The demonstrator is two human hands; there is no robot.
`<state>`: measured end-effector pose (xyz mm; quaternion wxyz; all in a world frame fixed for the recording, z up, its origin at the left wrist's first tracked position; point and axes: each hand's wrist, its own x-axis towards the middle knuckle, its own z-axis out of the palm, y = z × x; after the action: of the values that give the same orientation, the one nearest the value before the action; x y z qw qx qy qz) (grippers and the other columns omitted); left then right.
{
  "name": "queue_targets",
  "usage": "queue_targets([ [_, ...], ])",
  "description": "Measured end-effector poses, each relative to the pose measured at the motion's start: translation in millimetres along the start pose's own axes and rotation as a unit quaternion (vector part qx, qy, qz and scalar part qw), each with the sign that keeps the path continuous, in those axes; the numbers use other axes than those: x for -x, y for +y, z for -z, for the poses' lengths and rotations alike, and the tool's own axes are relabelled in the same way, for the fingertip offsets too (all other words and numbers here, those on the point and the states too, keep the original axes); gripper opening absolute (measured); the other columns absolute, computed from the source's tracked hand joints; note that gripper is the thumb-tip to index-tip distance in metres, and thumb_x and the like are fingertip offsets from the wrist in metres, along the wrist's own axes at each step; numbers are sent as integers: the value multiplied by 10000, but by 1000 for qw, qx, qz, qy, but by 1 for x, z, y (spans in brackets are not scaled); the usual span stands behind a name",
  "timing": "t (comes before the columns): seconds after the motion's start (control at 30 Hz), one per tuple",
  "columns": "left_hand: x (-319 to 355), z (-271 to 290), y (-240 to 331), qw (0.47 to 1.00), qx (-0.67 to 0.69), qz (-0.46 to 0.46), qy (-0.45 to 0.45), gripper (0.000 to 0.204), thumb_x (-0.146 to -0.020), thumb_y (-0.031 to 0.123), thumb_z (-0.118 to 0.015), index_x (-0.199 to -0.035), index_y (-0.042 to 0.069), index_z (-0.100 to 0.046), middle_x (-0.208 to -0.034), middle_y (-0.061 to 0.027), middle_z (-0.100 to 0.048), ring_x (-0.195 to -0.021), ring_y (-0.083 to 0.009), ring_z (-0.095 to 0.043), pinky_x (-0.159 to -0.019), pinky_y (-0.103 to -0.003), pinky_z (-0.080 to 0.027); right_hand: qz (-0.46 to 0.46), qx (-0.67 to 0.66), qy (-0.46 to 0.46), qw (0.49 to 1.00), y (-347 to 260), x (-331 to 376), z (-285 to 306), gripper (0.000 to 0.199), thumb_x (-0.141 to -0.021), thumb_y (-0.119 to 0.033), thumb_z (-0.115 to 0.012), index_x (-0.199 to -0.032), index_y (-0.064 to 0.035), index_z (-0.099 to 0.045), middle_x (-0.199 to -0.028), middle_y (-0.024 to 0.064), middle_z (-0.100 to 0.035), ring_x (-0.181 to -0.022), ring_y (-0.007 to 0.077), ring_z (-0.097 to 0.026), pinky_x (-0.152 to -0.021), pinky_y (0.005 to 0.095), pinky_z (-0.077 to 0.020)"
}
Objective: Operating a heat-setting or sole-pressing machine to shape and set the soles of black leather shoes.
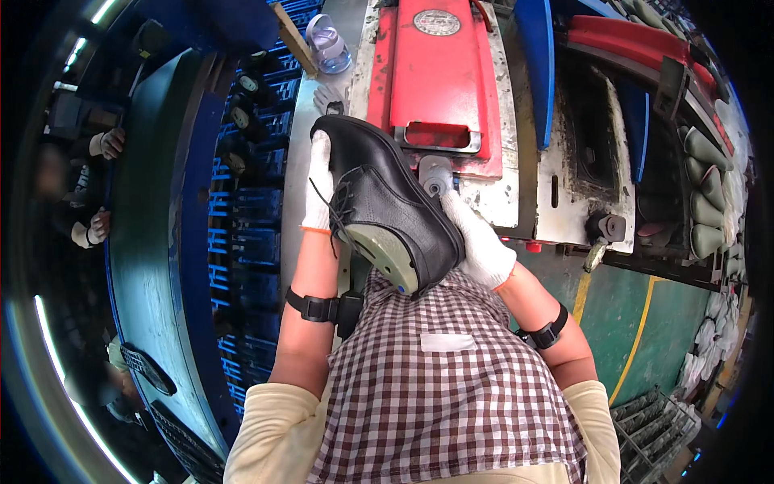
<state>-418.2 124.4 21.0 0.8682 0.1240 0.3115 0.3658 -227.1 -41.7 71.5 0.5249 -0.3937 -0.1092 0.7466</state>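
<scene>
Red machine ahead, round grey emblem on top. Your left hand and right hand clasp black shoe; toe points away-left, heel toward you.

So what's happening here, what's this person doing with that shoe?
A person in white gloves and a checked apron holds a black lace-up shoe in both hands. The left hand grips the toe end and the right hand the heel end, the shoe lying tilted with its laces loose. It is held in front of a red machine. Another person's hands show at the far left.
</scene>
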Motion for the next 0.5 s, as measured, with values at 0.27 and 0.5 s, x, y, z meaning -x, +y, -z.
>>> queue_targets([
  [0.27, 8, 22, -2, 997, 66, -19, -28, 692, -1006, 650, -507, -1352, 59, -615, -1273, -173, -681, -1099, -329, -694, -988, -490, -578, 13, 166, 11, 986, 7, 0, -9, 563, -1140, -443, -343, -1331, 3, -627, -1268, 101, -683, -1147, 137, -634, -1028, 322, -511],
  [0.5, 19, 32, 4, 992, 72, -68, -76, 681, -1002, 662, -514, -1361, 91, -610, -1281, -148, -686, -1119, -312, -683, -1019, -471, -553, 24, 239, 23, 970, 19, 1, -14, 555, -1146, -413, -327, -1339, 17, -621, -1238, 71, -684, -1133, 112, -600, -1034, 305, -484],
])
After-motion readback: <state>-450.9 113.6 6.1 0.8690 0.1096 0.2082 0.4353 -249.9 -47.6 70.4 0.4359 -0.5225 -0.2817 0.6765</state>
